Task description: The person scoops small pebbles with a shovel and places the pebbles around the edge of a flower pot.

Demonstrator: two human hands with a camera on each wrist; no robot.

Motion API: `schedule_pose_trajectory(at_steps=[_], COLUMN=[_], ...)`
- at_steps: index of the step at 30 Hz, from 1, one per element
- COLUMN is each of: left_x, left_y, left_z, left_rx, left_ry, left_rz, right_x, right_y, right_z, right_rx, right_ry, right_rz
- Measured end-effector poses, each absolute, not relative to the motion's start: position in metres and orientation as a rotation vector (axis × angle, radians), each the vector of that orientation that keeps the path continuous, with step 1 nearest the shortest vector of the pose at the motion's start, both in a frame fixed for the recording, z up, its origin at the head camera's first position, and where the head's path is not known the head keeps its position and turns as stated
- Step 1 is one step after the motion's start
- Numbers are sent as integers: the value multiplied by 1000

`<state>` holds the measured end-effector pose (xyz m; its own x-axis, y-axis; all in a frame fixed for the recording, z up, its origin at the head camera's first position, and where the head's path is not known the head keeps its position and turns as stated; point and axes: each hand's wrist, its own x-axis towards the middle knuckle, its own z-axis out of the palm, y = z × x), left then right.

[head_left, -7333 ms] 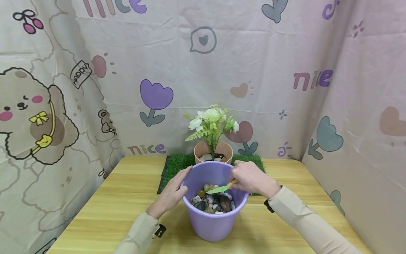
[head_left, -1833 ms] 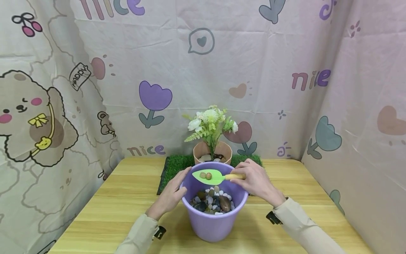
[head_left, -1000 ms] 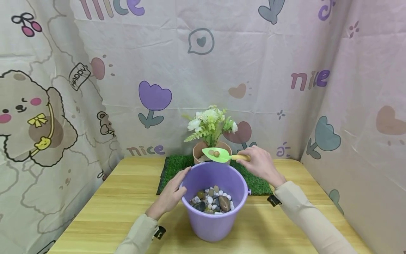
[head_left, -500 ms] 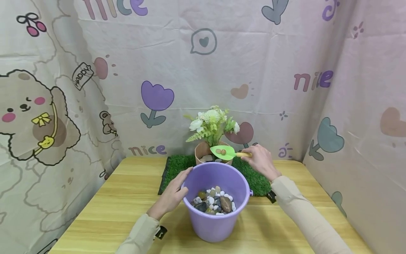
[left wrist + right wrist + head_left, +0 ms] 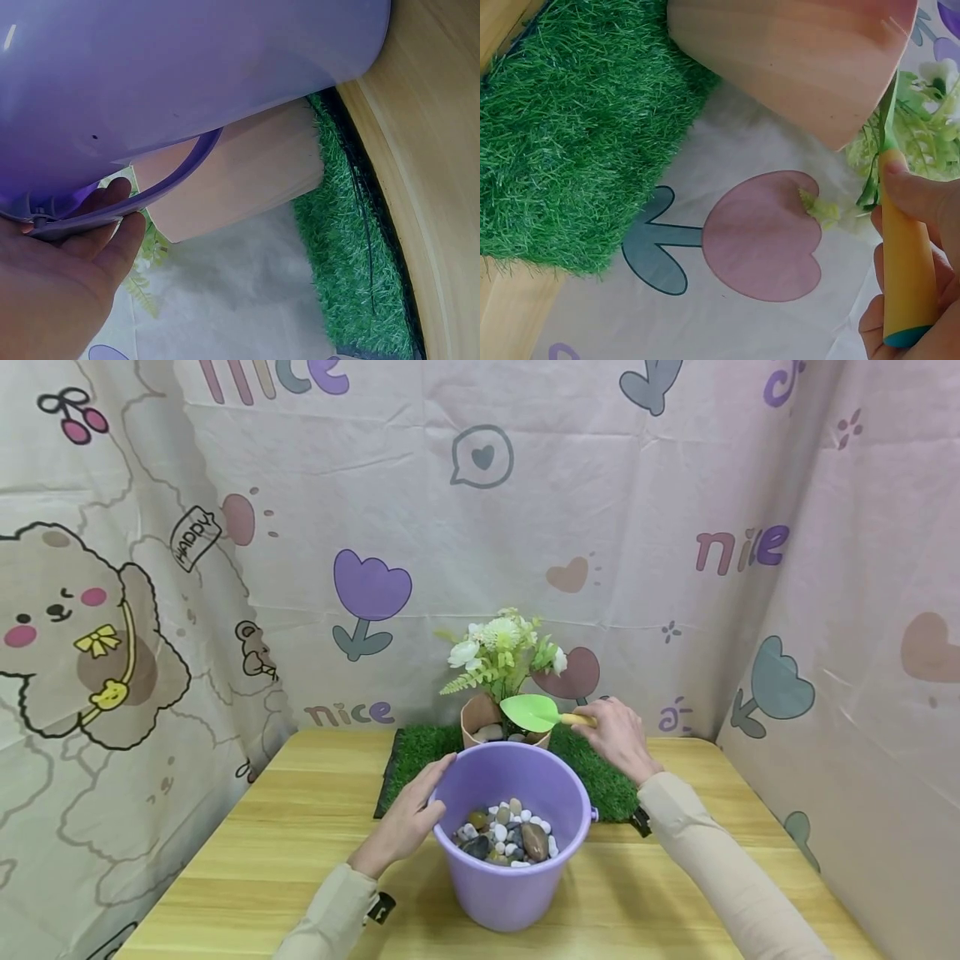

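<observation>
My right hand (image 5: 617, 732) grips the yellow handle (image 5: 907, 259) of a small toy trowel. Its bare green blade (image 5: 531, 712) is tipped over the peach flowerpot (image 5: 474, 718), right at the rim and below white artificial flowers (image 5: 498, 639). In the right wrist view the blade passes behind the pot's edge. My left hand (image 5: 408, 817) holds the side of a purple bucket (image 5: 506, 889) at its rim. The left wrist view shows those fingers around the bucket's carrying handle (image 5: 169, 180) near its hinge. White, brown and dark pebbles (image 5: 501, 833) lie in the bucket.
The pot stands behind the bucket on a green artificial grass mat (image 5: 603, 785). Under everything is a wooden table (image 5: 285, 835). A printed cloth (image 5: 420, 485) hangs behind and at both sides.
The trowel went down into the bucket, came up with two brown pebbles, and moved back to the pot. It has now tipped and its blade is bare. The left hand stayed on the bucket.
</observation>
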<state>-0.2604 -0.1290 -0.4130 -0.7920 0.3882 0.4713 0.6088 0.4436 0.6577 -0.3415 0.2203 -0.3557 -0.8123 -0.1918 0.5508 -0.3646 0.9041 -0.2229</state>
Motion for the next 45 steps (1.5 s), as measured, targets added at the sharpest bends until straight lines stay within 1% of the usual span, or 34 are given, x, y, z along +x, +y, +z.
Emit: schedule_pose_trajectory(at_steps=[21, 26, 33, 45], left_x=[-261, -261, -263, -260], left_y=[-129, -129, -128, -128], left_z=[-414, -415, -411, -411], left_rx=[-851, -856, -858, -837], left_ry=[-2467, -2458, -2465, -2481], left_rz=[-1300, -1275, -1286, -1311], right_x=[-336, -324, -290, -294], right_y=[225, 230, 237, 237], right_z=[-367, -370, -377, -387], right_rx=[330, 288, 76, 133], right_ry=[-2588, -2598, -2568, -2631], right_rz=[486, 552, 727, 717])
